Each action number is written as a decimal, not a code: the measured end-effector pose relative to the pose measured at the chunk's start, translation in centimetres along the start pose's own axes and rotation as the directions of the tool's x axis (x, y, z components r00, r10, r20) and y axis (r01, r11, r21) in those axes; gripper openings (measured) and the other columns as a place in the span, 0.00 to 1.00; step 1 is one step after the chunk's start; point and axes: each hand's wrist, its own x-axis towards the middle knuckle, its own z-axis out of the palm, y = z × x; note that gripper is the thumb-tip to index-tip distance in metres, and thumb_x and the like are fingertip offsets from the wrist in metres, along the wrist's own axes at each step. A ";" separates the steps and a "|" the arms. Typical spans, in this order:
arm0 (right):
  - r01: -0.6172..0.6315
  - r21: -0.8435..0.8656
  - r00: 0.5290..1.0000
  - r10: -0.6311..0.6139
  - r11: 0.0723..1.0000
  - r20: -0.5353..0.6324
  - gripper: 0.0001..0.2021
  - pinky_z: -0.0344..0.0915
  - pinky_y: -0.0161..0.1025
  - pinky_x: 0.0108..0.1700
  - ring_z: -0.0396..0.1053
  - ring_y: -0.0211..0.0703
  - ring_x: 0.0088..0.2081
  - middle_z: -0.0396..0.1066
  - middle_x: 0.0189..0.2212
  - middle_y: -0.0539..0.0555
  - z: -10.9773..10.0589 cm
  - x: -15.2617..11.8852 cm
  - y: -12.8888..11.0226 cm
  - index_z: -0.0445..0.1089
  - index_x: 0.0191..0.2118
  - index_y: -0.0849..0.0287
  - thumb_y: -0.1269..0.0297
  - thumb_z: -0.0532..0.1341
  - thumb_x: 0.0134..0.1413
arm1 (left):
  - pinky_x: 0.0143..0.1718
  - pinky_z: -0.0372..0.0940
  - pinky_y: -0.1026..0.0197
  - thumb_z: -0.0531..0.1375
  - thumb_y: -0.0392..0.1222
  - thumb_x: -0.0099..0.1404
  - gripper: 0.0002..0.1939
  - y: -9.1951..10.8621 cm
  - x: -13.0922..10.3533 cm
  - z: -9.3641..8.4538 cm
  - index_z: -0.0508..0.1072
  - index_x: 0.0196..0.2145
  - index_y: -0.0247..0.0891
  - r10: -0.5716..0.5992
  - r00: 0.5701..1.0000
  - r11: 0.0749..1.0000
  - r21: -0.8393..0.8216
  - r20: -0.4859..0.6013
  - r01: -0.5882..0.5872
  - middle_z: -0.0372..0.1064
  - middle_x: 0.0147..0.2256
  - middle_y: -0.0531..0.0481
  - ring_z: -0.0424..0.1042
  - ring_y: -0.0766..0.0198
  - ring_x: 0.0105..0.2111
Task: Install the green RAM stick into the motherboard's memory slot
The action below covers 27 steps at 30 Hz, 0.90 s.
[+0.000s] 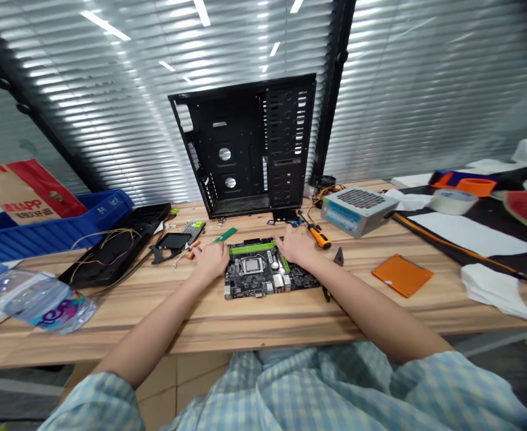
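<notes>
A black motherboard (263, 281) with bright green slots and a silver processor in its socket lies flat on the wooden table in front of me. At its upper left edge is my left hand (213, 258), fingers closed around that side. My right hand (295, 245) grips across the upper right part of the board, covering some of it. A green memory stick (226, 234) lies just behind the board. Beyond stands an open black computer case (240, 149). An orange-handled screwdriver (319, 236) rests right of my right hand.
At right are a power supply (357, 211), an orange flat case (402, 275) and white tissue (496, 290). A blue bin (43, 233), a black panel (115, 251) and a plastic bottle (43, 299) occupy the left. Blinds (110, 108) hang behind the table.
</notes>
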 end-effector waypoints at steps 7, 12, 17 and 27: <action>-0.035 -0.022 0.991 0.031 0.999 -0.132 0.28 0.65 0.50 0.42 0.69 0.60 0.46 0.66 0.48 0.72 0.4 0.0 0.0 0.58 0.55 0.66 0.46 0.47 0.62 | 0.48 0.54 0.43 0.39 0.49 0.71 0.28 0.3 -0.1 -0.3 0.75 0.31 0.36 -0.021 1.000 1.000 -0.021 -0.008 0.021 0.76 0.38 0.37 0.72 0.46 0.43; 0.104 -0.123 0.967 -0.129 0.987 -0.220 0.27 0.63 0.50 0.46 0.69 0.60 0.47 0.68 0.46 0.73 0.0 -0.4 -0.4 0.66 0.49 0.69 0.47 0.47 0.62 | 0.48 0.53 0.42 0.41 0.52 0.70 0.28 0.5 -0.2 -0.4 0.76 0.31 0.35 -0.006 1.000 1.000 0.023 -0.015 0.006 0.76 0.37 0.36 0.72 0.46 0.41; 0.223 -0.165 0.966 -0.240 0.961 -0.092 0.28 0.61 0.50 0.48 0.72 0.56 0.43 0.74 0.40 0.70 -0.3 -0.5 -1.3 0.73 0.43 0.67 0.49 0.45 0.63 | 0.49 0.52 0.42 0.42 0.55 0.69 0.29 0.5 -0.1 -0.4 0.77 0.31 0.34 -0.013 1.000 0.998 0.057 0.000 0.013 0.76 0.37 0.35 0.72 0.45 0.42; 0.236 -0.143 0.968 -0.246 0.961 -0.055 0.20 0.64 0.47 0.46 0.74 0.54 0.43 0.75 0.39 0.68 0.4 0.1 -1.6 0.76 0.41 0.65 0.60 0.48 0.62 | 0.47 0.56 0.42 0.41 0.57 0.69 0.32 0.4 -0.1 -0.2 0.77 0.28 0.35 -0.011 1.000 0.995 0.096 0.003 0.010 0.76 0.33 0.36 0.74 0.45 0.38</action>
